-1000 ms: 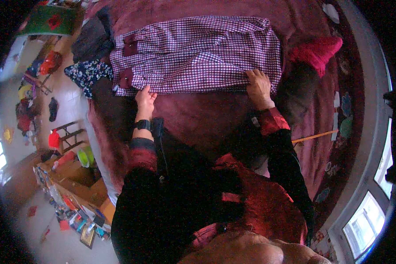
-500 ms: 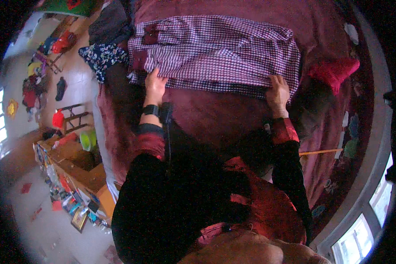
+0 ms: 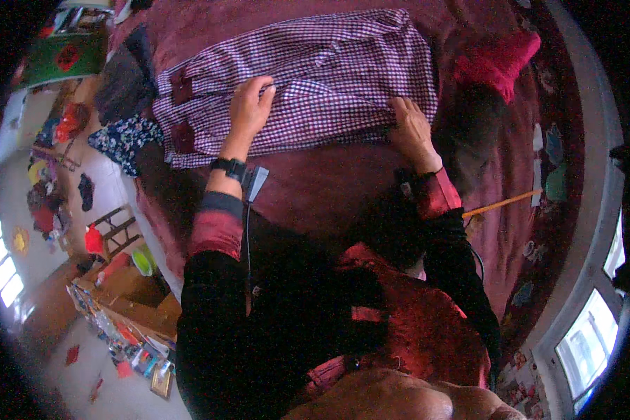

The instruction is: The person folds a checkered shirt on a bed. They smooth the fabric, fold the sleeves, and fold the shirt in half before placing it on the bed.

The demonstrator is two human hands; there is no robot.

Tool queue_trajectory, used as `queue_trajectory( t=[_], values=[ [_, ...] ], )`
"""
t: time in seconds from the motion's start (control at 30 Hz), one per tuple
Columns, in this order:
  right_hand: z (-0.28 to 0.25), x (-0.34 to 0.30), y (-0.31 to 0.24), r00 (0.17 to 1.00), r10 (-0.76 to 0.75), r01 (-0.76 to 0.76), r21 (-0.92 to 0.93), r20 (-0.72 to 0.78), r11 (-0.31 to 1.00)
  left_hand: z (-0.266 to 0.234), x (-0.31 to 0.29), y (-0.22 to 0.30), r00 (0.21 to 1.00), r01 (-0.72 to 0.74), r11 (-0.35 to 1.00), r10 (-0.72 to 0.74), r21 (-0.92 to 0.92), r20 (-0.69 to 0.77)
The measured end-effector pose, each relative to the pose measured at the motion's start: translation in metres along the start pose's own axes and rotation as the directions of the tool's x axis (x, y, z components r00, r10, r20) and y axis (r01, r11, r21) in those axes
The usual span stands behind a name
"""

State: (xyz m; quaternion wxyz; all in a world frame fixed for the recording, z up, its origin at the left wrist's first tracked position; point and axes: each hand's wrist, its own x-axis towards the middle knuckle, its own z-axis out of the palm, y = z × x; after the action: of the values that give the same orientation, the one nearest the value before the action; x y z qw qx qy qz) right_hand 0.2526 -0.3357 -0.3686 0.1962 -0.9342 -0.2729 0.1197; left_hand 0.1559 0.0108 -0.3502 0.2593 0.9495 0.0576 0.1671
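The left hand [image 3: 250, 112] hides part of the checked shirt [image 3: 315, 66], the right hand [image 3: 411, 131] some of its near edge; whether either grips fabric is unclear. The burgundy bedspread [image 3: 315, 182] runs off the top; small lower-left items [image 3: 141, 358] are too blurred to identify

Before you, a maroon-and-white checked cloth garment [image 3: 315, 84] lies across the maroon plush bedspread [image 3: 315, 182]. On its left, you have a navy floral cloth [image 3: 127, 140]; on its right, a bright pink fuzzy cloth [image 3: 500, 63]. A thin orange stick [image 3: 500, 204] lies nearer you, at your right.
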Motion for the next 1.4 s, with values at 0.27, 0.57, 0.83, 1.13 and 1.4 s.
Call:
queue_trajectory(
  t=[0.27, 0.57, 0.83, 1.13, 1.4],
  values=[
    [-0.001, 0.001, 0.009, 0.995, -0.087, 0.09, 0.073, -0.042, 0.993, 0.035, 0.034, 0.027, 0.922, 0.051, 0.97, -0.138, 0.24, 0.363],
    [-0.003, 0.007, 0.013, 0.98, -0.135, 0.149, 0.087, -0.145, 0.985, 0.037, 0.048, -0.003, 0.903, 0.158, 0.987, -0.132, -0.03, 0.408],
    [-0.002, 0.015, 0.016, 0.959, 0.163, -0.111, 0.221, -0.232, 0.969, 0.037, 0.044, 0.003, 0.998, 0.054, 0.983, -0.047, 0.173, -0.046],
    [-0.007, 0.02, 0.025, 0.924, 0.334, -0.299, 0.192, -0.187, 0.935, 0.042, -0.028, 0.063, 0.917, -0.133, 0.957, 0.02, 0.258, 0.399],
    [-0.033, 0.034, 0.04, 0.986, 0.001, 0.056, 0.337, -0.168, 0.94, 0.062, -0.053, 0.123, 0.877, -0.41, 0.896, 0.439, -0.17, 0.195]
  ],
)
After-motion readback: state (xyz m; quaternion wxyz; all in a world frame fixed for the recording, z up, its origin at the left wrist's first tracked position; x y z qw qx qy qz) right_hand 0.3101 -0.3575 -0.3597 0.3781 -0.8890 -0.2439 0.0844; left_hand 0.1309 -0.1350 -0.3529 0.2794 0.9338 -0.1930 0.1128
